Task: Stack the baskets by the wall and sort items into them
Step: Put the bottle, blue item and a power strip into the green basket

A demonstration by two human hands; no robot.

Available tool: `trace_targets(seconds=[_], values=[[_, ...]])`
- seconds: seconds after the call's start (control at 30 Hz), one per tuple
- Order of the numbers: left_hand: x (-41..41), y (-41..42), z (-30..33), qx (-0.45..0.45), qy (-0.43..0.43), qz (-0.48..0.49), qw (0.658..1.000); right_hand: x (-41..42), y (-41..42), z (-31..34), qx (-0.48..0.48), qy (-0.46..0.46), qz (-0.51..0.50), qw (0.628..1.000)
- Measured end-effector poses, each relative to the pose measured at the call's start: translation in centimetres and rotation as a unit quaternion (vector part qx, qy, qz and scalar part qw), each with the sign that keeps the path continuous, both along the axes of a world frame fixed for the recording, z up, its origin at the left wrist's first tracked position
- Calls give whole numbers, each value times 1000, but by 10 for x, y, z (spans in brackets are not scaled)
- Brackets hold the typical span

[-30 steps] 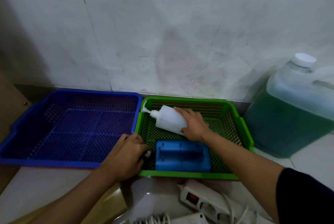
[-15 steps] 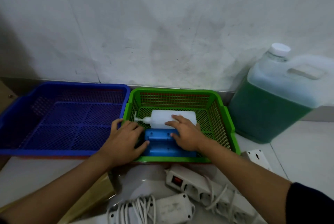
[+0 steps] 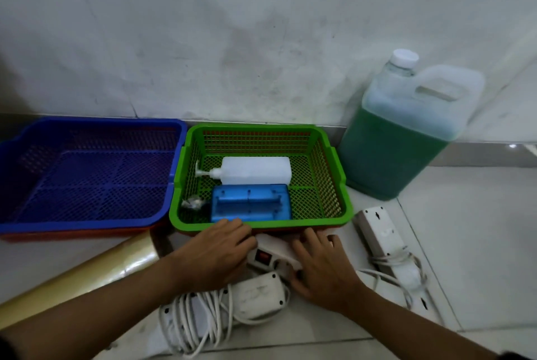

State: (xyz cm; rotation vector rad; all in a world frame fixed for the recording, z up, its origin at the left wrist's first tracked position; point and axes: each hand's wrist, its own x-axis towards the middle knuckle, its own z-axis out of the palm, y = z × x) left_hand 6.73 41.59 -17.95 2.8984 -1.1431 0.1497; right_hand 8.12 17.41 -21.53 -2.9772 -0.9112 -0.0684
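Your left hand (image 3: 216, 255) and right hand (image 3: 322, 268) lie either side of a white power strip (image 3: 271, 256) with a red switch, on the pale tiled floor (image 3: 465, 243) just in front of the green basket (image 3: 334, 165). The left hand's fingers curl loosely against the strip's near end; the right hand is spread fairly flat, its thumb against the strip's other side. Whether either has a real grip yet cannot be told.

Inside the green basket a white pump bottle (image 3: 255, 170) lies on its side, a blue box (image 3: 251, 206) sits in front of it, and a small crumpled wrapper (image 3: 192, 203) rests in the front left corner. The blue basket (image 3: 87, 127) stands touching it on the left, holding nothing visible, both against the wall (image 3: 261, 40). A reddish rim shows under each, suggesting other baskets nested below.

The risk lies in the cords. A second power strip (image 3: 258, 291) with its coiled cable (image 3: 191, 327) lies right under your wrists, and a third power strip (image 3: 380, 231) trails cable on the right. Lift the one between your hands and a snagged lead may drag a neighbour along, or catch the green basket's front lip and shove it. The strip looks long; set crosswise, it may ride up on the blue box or bottle. A roll of yellowish film (image 3: 78, 278) near your left forearm could be knocked rolling. The jug of green liquid (image 3: 401, 138) stands just beside the basket, so a hard nudge there matters.
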Motion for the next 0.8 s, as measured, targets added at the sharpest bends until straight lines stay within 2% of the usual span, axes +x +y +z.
trace_targets(seconds=[0.1, 0.17, 0.27, 0.43, 0.53, 0.67, 0.8], values=[[2, -2, -1, -11, 35, 2, 999, -4, -2, -3, -38, 49, -78, 995], [2, -3, 2, -25, 44, 8, 999, -3, -2, 1, -37, 63, -68, 995], [3, -2, 4, -37, 60, 19, 997, -3, -6, 6, 2, 33, -44, 998], [5, -6, 13, -95, 121, 45, 987, -12, -6, 20, -1, -16, -24, 1000], [6, -16, 19, -96, 83, 36, 991, -15, -15, 31, -8, -62, -2, 998], [11, -30, 23, -80, 76, 30, 993, -16, -12, 51, 38, -88, 3, 995], [26, -24, 32, -107, 5, 48, 993, -2, 0, 77, 34, -115, 15, 993]])
